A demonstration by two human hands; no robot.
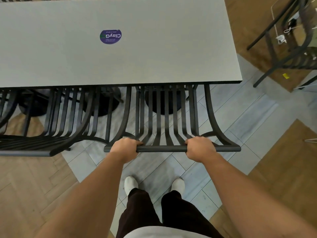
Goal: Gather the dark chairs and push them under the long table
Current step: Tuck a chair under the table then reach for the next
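1. Head view, far left: a neighbouring dark slatted metal chair (56, 117) stands at the near edge of the long grey desk (154, 48), its seat tucked beneath and its backrest tilted out toward the near left.
2. Left hand (126, 148) grips the round top rail of the black slatted metal chair in front (169, 117), fingers curled over the bar left of its middle.
3. That chair lies straight ahead of the person, far of both hands; its top rail runs left to right, parallel to the desk's near edge, and its seat is already hidden under the desk.
4. Right hand (199, 147) grips the same rail right of its middle, fingers wrapped round it.
5. Both hands sit about equally near the chair, so a push, I judge, would go evenly toward the far side.
6. Far right, another dark metal chair (288, 48) stands well apart on the wooden floor, seemingly ungathered.
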